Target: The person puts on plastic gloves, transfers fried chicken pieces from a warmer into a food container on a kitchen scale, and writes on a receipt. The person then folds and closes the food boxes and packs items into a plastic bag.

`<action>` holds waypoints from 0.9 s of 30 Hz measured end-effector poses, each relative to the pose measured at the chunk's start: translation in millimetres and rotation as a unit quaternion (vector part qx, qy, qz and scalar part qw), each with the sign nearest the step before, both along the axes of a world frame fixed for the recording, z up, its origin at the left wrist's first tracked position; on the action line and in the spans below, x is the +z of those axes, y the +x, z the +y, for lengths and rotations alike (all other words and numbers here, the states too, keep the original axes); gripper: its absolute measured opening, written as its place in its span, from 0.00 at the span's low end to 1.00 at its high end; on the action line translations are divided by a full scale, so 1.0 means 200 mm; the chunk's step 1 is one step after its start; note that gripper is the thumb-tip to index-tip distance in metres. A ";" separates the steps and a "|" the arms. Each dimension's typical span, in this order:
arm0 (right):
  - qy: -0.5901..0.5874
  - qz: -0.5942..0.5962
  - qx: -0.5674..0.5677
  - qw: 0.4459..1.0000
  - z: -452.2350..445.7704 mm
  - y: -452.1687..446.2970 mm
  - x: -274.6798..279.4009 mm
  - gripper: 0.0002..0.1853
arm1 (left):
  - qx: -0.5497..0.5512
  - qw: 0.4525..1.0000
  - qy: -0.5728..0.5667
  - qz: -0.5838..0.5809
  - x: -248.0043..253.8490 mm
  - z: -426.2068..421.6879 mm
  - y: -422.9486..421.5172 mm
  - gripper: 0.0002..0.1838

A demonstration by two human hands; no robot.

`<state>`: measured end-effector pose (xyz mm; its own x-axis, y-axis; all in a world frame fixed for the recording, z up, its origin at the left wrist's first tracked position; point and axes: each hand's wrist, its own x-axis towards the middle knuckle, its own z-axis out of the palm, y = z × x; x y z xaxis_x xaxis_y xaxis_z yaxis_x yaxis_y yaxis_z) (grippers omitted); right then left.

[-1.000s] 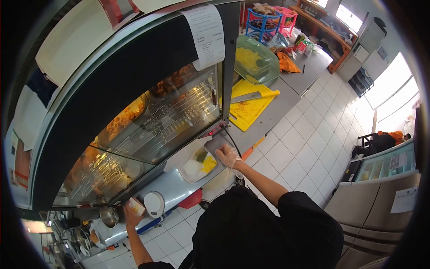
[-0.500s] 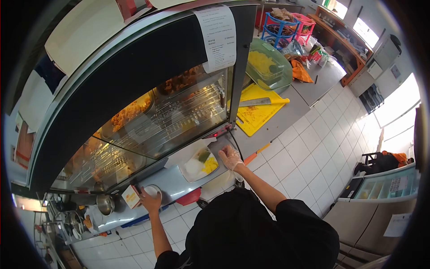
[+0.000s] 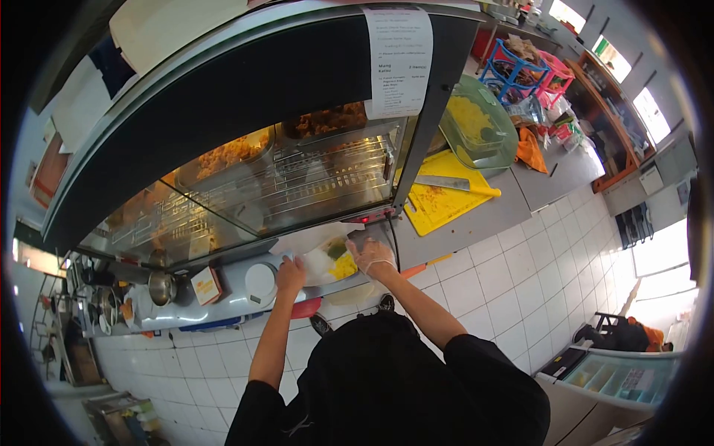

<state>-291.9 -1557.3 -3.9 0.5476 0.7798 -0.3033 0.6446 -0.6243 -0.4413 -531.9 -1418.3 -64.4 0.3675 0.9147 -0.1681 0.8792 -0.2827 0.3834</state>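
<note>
A sheet of white paper lies on the counter, bearing white rice, yellow pieces and something dark green. My bare left hand is at the paper's left edge, its fingers closed on it. My right hand, in a clear plastic glove, is beside the food at the right edge, fingers apart. Left of my left hand sits a round white scale. A small white and orange box stands farther left.
A glass-fronted food warmer with fried food rises behind the counter. To the right, a knife lies on a yellow cutting board, near a lidded green tub. A metal bowl stands left. A paper slip hangs on the warmer.
My left hand has let go of the box, which now stands on the counter, and moved right to the paper. My right hand has come in closer to the food. The view has shifted.
</note>
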 end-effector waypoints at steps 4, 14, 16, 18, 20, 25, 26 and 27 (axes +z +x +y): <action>-0.045 0.003 0.069 0.997 0.07 -0.01 0.05 0.36 | 0.015 0.999 -0.004 0.036 0.03 -0.03 0.13 0.17; -0.032 -0.046 0.237 0.970 0.05 -0.10 0.09 0.17 | -0.015 0.999 0.025 -0.024 0.14 -0.08 -0.08 0.16; 0.020 -0.063 0.288 0.955 0.07 -0.19 0.16 0.15 | -0.011 0.998 0.056 0.001 0.25 -0.07 -0.24 0.18; 0.003 -0.047 0.301 0.952 0.17 -0.35 0.07 0.14 | -0.028 0.995 0.093 -0.023 0.28 0.02 -0.47 0.13; -0.008 -0.030 0.346 0.938 0.23 -0.52 0.24 0.18 | -0.013 0.992 0.116 -0.040 0.36 0.10 -0.64 0.12; -0.019 0.006 0.311 0.950 0.38 -0.81 0.10 0.18 | -0.030 0.988 0.149 -0.011 0.11 0.30 -0.88 0.11; -0.003 0.006 0.316 0.949 0.37 -0.83 0.00 0.18 | -0.095 0.977 0.189 -0.030 -0.07 0.36 -1.00 0.11; 0.018 -0.001 0.322 0.946 0.40 -0.82 -0.05 0.18 | -0.032 0.987 0.143 -0.064 -0.10 0.37 -0.99 0.12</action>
